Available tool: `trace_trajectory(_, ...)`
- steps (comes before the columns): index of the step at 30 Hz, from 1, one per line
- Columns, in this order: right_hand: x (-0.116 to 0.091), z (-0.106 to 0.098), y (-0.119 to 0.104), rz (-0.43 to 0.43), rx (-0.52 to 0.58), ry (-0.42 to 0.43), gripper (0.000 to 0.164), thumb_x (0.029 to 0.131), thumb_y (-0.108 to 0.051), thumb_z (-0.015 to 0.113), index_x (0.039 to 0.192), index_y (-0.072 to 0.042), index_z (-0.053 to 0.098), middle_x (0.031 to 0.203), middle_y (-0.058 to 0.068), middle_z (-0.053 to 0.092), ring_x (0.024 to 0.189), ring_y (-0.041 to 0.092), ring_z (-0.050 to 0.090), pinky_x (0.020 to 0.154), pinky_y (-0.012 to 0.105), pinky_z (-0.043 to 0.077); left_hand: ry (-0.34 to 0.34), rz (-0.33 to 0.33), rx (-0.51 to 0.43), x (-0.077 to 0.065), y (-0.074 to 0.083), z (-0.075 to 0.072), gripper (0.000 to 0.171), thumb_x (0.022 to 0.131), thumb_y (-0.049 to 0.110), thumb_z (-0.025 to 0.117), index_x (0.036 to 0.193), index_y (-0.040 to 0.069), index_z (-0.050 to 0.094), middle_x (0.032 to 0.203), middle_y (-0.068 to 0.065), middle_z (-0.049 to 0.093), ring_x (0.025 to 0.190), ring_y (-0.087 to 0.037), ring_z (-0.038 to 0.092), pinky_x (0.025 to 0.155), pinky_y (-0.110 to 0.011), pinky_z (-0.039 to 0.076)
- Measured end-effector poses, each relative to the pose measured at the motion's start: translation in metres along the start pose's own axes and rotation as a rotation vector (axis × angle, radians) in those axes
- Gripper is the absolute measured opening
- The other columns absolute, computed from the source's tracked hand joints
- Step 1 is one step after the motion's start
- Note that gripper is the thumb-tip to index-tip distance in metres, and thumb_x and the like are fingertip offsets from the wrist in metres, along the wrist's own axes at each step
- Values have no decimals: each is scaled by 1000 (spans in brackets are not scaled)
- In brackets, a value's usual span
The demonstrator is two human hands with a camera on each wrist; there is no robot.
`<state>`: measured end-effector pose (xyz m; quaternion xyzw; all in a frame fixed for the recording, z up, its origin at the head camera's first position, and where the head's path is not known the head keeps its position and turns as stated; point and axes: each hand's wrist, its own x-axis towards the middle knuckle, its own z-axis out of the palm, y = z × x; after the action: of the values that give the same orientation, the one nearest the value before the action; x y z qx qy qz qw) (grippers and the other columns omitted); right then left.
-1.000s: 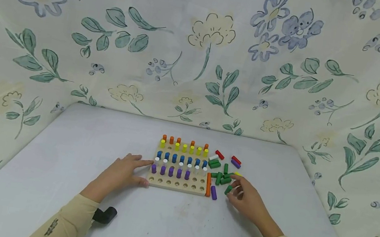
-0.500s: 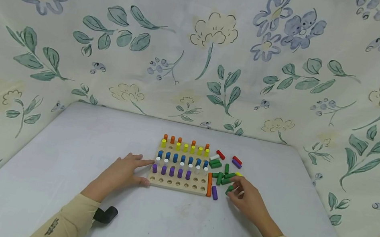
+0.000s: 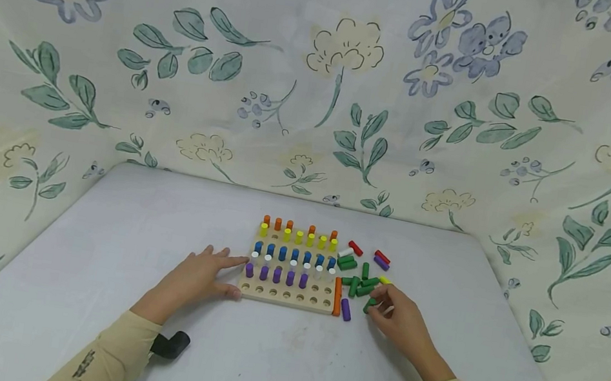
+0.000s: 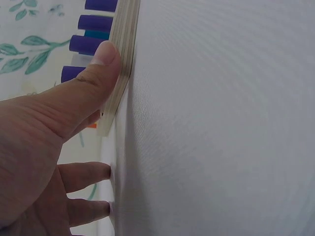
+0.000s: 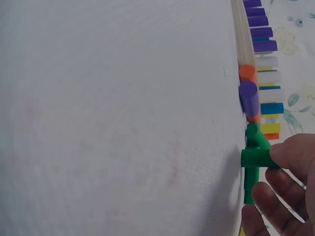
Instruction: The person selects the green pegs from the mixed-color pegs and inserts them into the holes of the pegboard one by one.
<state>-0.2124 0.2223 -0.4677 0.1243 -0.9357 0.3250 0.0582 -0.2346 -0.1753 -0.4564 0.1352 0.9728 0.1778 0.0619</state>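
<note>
A wooden pegboard [image 3: 290, 300] holds rows of orange, yellow, blue, white and purple pegs; its front row of holes is bare. At its front left corner is my left hand [image 3: 204, 273], fingers spread, with the index finger along the left side and the thumb [image 4: 101, 64] against the edge. My right hand [image 3: 402, 315], right of the board, pinches a green peg [image 5: 257, 158] between thumb and index finger. That peg stands roughly upright, its lower end at the tabletop. The other right fingers are loosely bent.
Loose green pegs [image 3: 364, 291] lie in a pile between the board and my right hand. An orange piece [image 3: 337, 296] lies along the board's right edge, a purple peg [image 3: 346, 309] beside it. Red pegs [image 3: 355, 248] and a white peg [image 3: 346, 253] lie farther back.
The green peg in my right hand has gone from tilted to more upright, and the fingers have drawn in slightly around it. My left hand stays at the board.
</note>
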Motion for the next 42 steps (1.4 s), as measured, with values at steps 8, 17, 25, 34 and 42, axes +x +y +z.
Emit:
trace_trajectory(8, 0, 0, -1, -6, -3, 2, 21, 82, -16, 70, 99, -17, 58, 82, -9, 56, 76, 7, 54, 67, 22, 51, 2, -1, -10, -1, 0, 0, 80, 67, 63, 66, 137, 28, 48, 143, -23, 37, 131, -53, 21, 103, -67, 17)
trace_trajectory(17, 0, 0, -1, -25, -12, 22, 21, 82, -17, 70, 99, -17, 58, 83, -9, 56, 76, 7, 55, 67, 22, 51, -6, -9, -9, -1, 0, -1, 80, 68, 63, 66, 137, 28, 47, 143, -23, 36, 131, -53, 20, 102, -68, 18)
trace_trajectory(25, 1, 2, -1, -74, -6, 62, 21, 82, -16, 70, 100, -16, 58, 85, -10, 57, 76, 6, 55, 67, 23, 52, -14, -20, -9, 0, 0, 0, 79, 67, 64, 66, 136, 29, 48, 143, -23, 35, 132, -52, 20, 102, -67, 17)
trace_trajectory(34, 5, 4, -4, -122, -6, 105, 22, 83, -16, 69, 102, -16, 58, 89, -11, 59, 75, 4, 54, 66, 23, 52, -13, -34, 7, 1, 2, -1, 78, 67, 64, 66, 135, 30, 50, 143, -23, 36, 131, -52, 21, 103, -67, 17)
trace_trajectory(42, 10, 7, -10, -111, 3, 104, 24, 82, -15, 71, 102, -15, 59, 89, -9, 59, 77, 8, 56, 68, 24, 53, -21, -63, 20, 2, 6, -2, 81, 64, 65, 67, 135, 30, 50, 142, -23, 37, 131, -53, 22, 102, -68, 17)
